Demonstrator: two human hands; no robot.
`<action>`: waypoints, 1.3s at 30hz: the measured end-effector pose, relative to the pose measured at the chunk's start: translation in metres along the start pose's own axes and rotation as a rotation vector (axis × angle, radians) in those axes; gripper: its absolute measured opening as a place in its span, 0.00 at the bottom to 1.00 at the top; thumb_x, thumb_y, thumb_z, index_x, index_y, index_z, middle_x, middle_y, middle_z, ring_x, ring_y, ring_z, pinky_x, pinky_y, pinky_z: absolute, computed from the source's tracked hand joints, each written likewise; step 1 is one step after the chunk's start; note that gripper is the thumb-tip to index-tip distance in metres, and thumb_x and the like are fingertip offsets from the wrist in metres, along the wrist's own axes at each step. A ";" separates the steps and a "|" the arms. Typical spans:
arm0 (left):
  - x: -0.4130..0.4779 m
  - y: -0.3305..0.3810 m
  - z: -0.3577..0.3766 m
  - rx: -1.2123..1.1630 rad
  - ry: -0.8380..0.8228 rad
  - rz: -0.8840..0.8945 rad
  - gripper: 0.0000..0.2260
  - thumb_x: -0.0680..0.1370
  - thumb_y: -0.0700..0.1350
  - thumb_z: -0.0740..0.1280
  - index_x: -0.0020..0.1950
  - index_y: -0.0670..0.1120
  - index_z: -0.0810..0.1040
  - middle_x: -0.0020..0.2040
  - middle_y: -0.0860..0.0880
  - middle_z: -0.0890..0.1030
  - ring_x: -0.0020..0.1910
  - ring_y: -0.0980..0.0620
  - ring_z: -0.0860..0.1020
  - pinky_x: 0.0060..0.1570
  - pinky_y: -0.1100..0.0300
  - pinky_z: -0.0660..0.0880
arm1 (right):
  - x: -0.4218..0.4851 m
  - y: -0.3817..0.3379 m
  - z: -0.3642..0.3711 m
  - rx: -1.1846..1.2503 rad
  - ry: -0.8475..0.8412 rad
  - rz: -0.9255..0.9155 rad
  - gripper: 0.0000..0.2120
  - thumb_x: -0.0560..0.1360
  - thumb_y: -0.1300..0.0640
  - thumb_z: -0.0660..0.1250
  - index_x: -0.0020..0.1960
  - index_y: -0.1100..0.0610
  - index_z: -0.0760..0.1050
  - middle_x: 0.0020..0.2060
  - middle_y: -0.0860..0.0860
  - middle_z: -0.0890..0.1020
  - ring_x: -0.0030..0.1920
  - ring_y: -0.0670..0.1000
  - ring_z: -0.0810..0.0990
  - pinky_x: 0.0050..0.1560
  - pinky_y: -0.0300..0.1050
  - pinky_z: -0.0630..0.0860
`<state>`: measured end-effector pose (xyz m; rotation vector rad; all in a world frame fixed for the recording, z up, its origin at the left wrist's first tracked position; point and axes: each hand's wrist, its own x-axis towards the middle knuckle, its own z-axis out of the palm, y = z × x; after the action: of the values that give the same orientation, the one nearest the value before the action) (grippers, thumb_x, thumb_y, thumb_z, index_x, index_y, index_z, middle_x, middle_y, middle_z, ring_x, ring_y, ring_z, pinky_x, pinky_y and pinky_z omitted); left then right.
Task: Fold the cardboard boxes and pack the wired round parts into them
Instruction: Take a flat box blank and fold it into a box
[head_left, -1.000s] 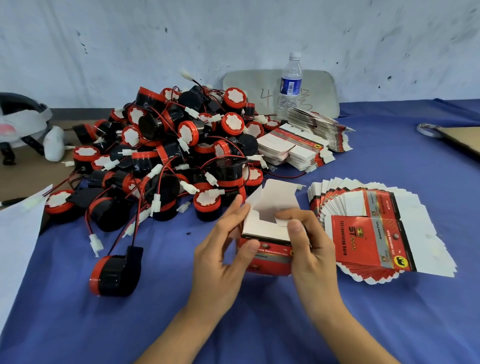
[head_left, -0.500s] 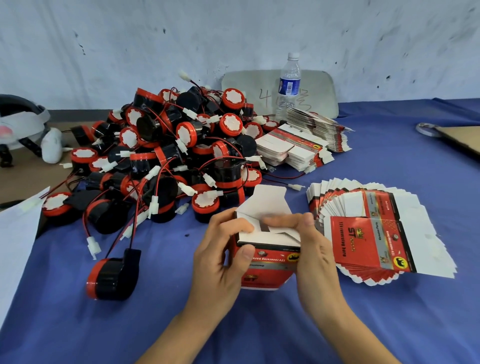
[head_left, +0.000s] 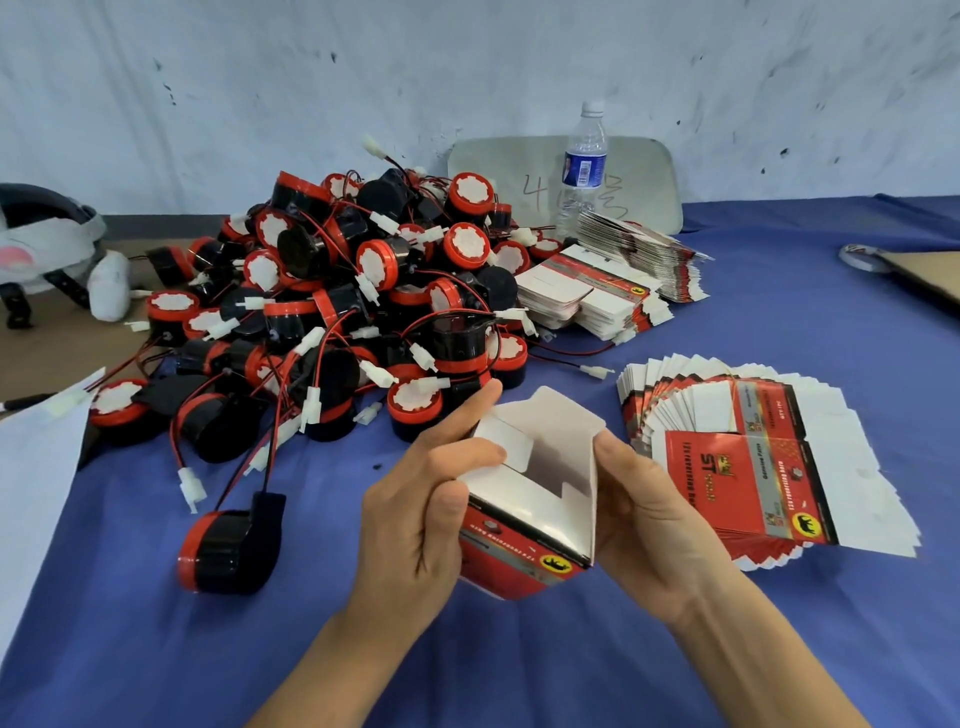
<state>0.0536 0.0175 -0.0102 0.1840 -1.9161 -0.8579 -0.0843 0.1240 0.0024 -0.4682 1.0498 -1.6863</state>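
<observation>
A person's left hand (head_left: 415, 499) and right hand (head_left: 644, 514) hold 1 red-and-white cardboard box (head_left: 519, 556) just above a blue-covered table (head_left: 156, 649), its open top tilted toward the camera. The left hand's fingers curl round the box's left wall, with the forefinger raised along an upright flap. The right hand grips the opposite wall with its thumb on the upper edge, and its other fingers are hidden behind the card. Held from both sides like this, the box keeps its squared shape. Its mouth faces the worker, apparently so that a part can go in, and nothing shows inside it yet.

A heap of wired round parts (head_left: 363, 312), black with red rims, lies just beyond the left hand. A single part (head_left: 228, 551) sits apart from the heap, nearer the worker. A fan of flat boxes (head_left: 753, 467) is spread beside the right hand, seemingly so that each one peels off easily. More flat stacks (head_left: 587, 296) and a water bottle (head_left: 584, 161) stand farther back.
</observation>
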 end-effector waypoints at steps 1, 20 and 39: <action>0.000 0.001 0.000 -0.010 0.000 0.007 0.19 0.84 0.58 0.48 0.54 0.50 0.75 0.70 0.59 0.72 0.59 0.59 0.78 0.44 0.63 0.75 | 0.000 -0.002 -0.001 0.002 -0.046 0.002 0.59 0.51 0.41 0.83 0.66 0.75 0.60 0.60 0.69 0.74 0.56 0.62 0.76 0.62 0.63 0.71; -0.012 0.029 0.026 -0.109 -0.104 -0.373 0.20 0.68 0.61 0.66 0.59 0.68 0.67 0.76 0.63 0.54 0.74 0.58 0.62 0.62 0.63 0.68 | -0.008 0.002 0.015 0.079 -0.187 -0.139 0.30 0.59 0.41 0.80 0.59 0.50 0.81 0.47 0.48 0.85 0.45 0.46 0.83 0.44 0.40 0.80; -0.008 0.033 0.024 0.018 -0.046 -0.017 0.19 0.71 0.43 0.62 0.62 0.50 0.71 0.72 0.57 0.66 0.70 0.55 0.69 0.60 0.67 0.70 | -0.017 -0.002 0.018 -0.127 -0.263 -0.325 0.20 0.62 0.62 0.74 0.49 0.46 0.74 0.59 0.46 0.78 0.43 0.47 0.80 0.38 0.42 0.78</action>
<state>0.0453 0.0571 -0.0018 0.1935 -1.9680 -0.8636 -0.0660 0.1321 0.0173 -0.9586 0.9250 -1.7835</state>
